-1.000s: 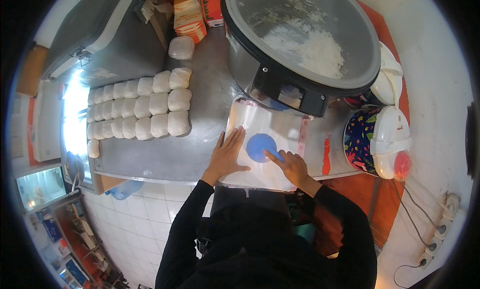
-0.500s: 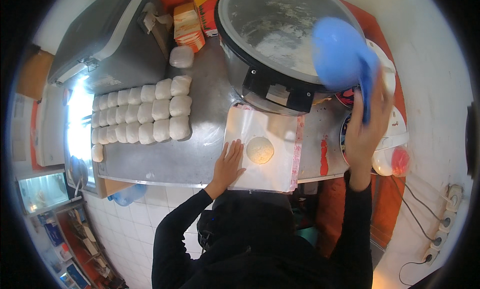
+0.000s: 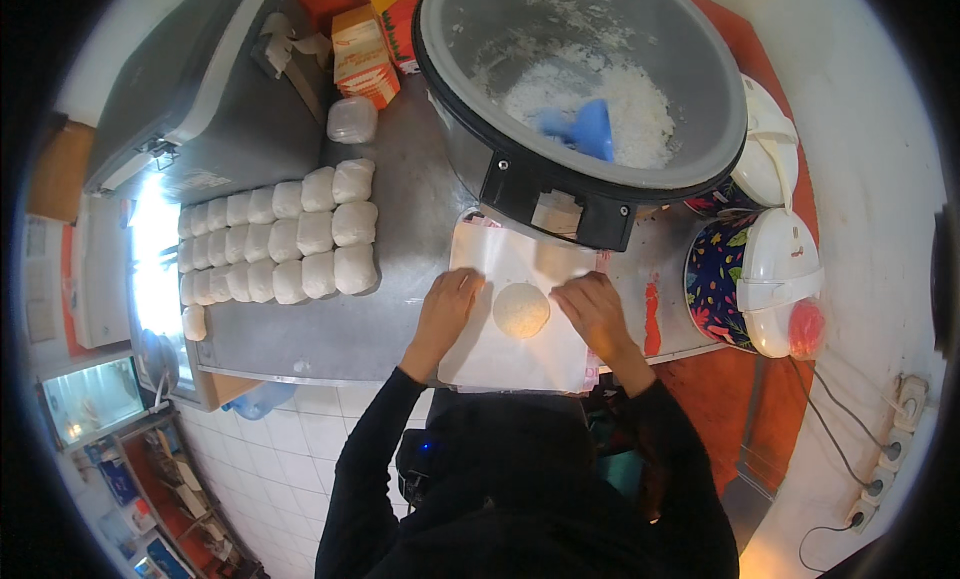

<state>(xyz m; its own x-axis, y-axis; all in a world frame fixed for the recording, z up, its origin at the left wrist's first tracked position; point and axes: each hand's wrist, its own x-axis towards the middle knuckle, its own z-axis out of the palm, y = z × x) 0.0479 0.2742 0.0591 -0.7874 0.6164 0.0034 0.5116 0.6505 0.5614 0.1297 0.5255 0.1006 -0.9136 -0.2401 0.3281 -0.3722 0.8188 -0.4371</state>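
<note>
A round mound of white rice (image 3: 521, 310) lies in the middle of a white sheet (image 3: 505, 364) on the steel counter. My left hand (image 3: 448, 307) rests flat on the sheet just left of the mound, fingers apart. My right hand (image 3: 594, 311) lies on the sheet just right of it, fingers spread. Neither hand holds anything. A blue scoop (image 3: 583, 129) sits in the rice inside the big grey cooker pot (image 3: 470, 129) behind the sheet.
Rows of several wrapped white rice parcels (image 3: 283, 244) fill the counter's left part, one more (image 3: 352, 120) further back. Orange cartons (image 3: 360, 54) stand at the back. A flowered rice cooker (image 3: 735, 274) with a white lid and a red bag stands at the right.
My right hand lifted the blue scoop off the sheet, leaving the rice mound, dropped the scoop into the big pot and came back down beside the mound. My left hand stayed on the sheet.
</note>
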